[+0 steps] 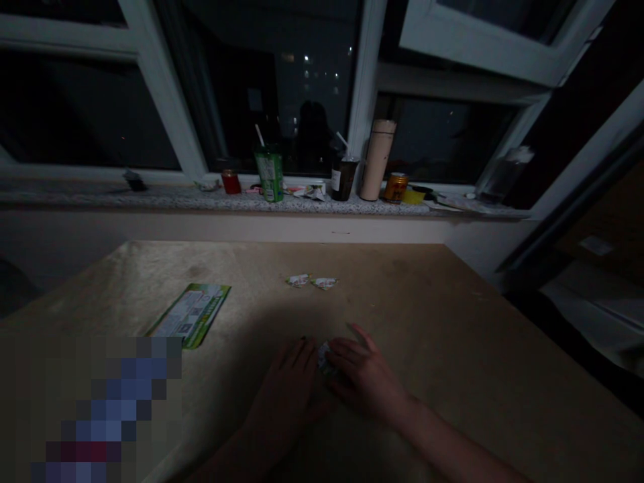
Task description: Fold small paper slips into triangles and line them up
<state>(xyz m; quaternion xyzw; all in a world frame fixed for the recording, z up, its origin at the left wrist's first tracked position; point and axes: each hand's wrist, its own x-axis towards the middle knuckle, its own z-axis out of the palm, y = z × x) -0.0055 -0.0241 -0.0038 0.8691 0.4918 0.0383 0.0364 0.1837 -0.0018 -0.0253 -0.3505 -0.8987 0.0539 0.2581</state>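
Both of my hands rest on a tan table (453, 335) in dim light. My left hand (286, 389) lies flat with its fingertips against a small folded piece of paper (323, 355). My right hand (365, 376) curls over the same paper from the right, fingers pinching it. Most of the paper is hidden between the two hands. Farther out on the table lie two small folded paper pieces (312, 281) side by side.
A green printed leaflet (194, 312) lies on the table at left. The stone windowsill (151, 198) carries a green cup (270, 174), a dark cup (344, 178), a tall beige flask (377, 159), a red can (231, 182) and a gold can (395, 188). Dark windows behind.
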